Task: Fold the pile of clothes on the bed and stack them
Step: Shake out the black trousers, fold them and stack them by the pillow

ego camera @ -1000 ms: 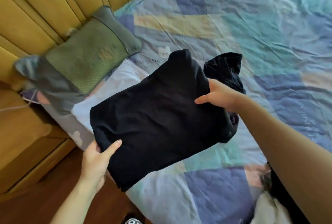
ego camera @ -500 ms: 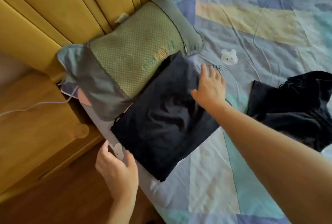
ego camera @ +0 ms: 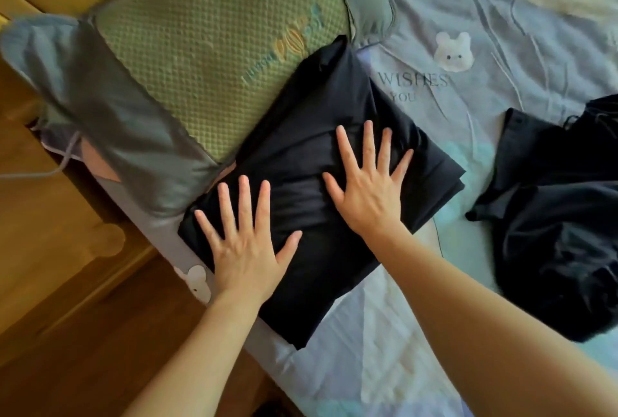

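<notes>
Head camera, first speaker: Where does the folded black garment (ego camera: 311,162) lie?

Second speaker: Near the edge of the bed (ego camera: 418,333), its corner at 11 o'clock lapping onto the green pillow (ego camera: 214,45), which sits at 10 o'clock from it.

First: And the hands?

Second: Both lie flat on the garment, palms down, fingers straight and spread wide, gripping nothing. The left hand (ego camera: 245,242) presses the end at 7 o'clock; the right hand (ego camera: 366,187) presses the middle, at 1 o'clock from the left.

First: Anything else dark on the sheet?

Second: A rumpled black garment (ego camera: 555,226), unfolded, well apart at 3 o'clock. A printed white bear (ego camera: 452,50) sits at 1 o'clock above the words "WISHES YOU". A wooden nightstand (ego camera: 43,216) stands at 9 o'clock beside the bed.
</notes>
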